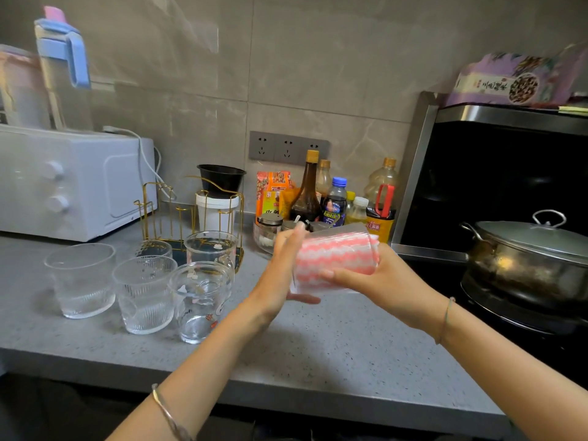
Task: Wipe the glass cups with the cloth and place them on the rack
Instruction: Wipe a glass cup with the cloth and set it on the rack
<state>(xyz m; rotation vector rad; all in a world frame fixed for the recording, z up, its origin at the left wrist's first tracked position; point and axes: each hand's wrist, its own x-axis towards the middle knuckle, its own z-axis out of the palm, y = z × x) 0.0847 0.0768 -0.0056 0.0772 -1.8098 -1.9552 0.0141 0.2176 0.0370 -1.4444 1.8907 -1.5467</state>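
1. grey counter (pixel 318 361): five cups (pixel 200 300) stand upright at its left.
2. above it, the right hand (pixel 375 281) grips a glass cup (pixel 334 237) lying sideways, with the pink-and-white cloth (pixel 337 259) stuffed inside; the left hand (pixel 283 268) clasps the cup's left end.
3. the gold rack (pixel 191 211) stands just behind the five cups.
4. bottles (pixel 334 202) and a purple packet (pixel 509 81) carry chinese print, too blurred to read.
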